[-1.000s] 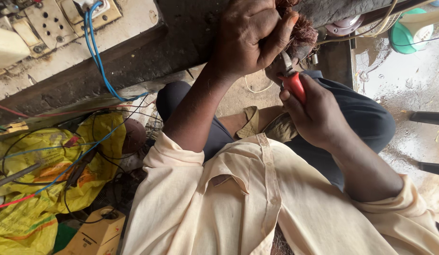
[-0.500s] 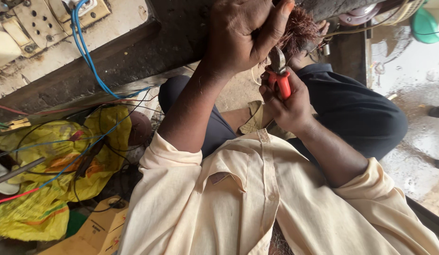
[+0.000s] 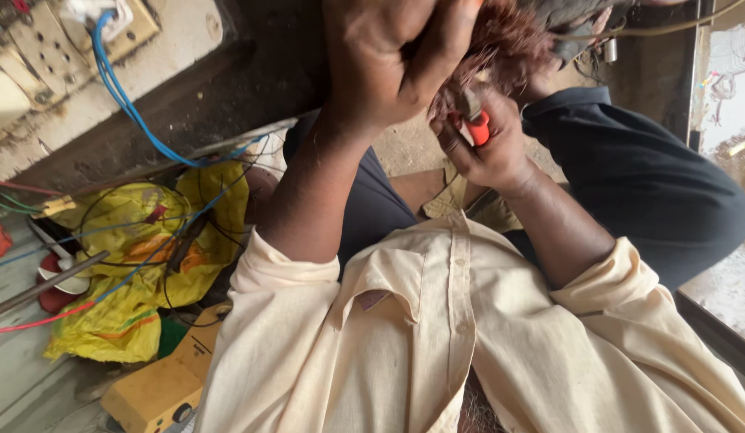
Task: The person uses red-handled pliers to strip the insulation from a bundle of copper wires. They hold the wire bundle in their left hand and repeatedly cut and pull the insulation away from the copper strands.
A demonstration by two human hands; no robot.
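Observation:
My left hand (image 3: 392, 60) is closed around a bundle of reddish-brown copper wire windings (image 3: 509, 44) at the top of the head view. Just below and to the right, my right hand (image 3: 489, 148) grips a pair of red-handled pliers (image 3: 475, 124), their metal jaws pushed up into the windings. Both forearms come out of cream shirt sleeves (image 3: 437, 321). A dark grey metal part (image 3: 569, 12) sits above the windings, mostly cut off by the frame edge.
A yellow plastic bag (image 3: 148, 265) tangled with thin wires lies at left. A blue cable (image 3: 120, 88) runs from a socket board (image 3: 76, 24) on the wall. A yellow box (image 3: 152, 393) is at lower left. My dark trousers (image 3: 645, 184) fill the right.
The view has closed in on the hands. My right hand with the pliers moved left and up into the windings, close under my left hand.

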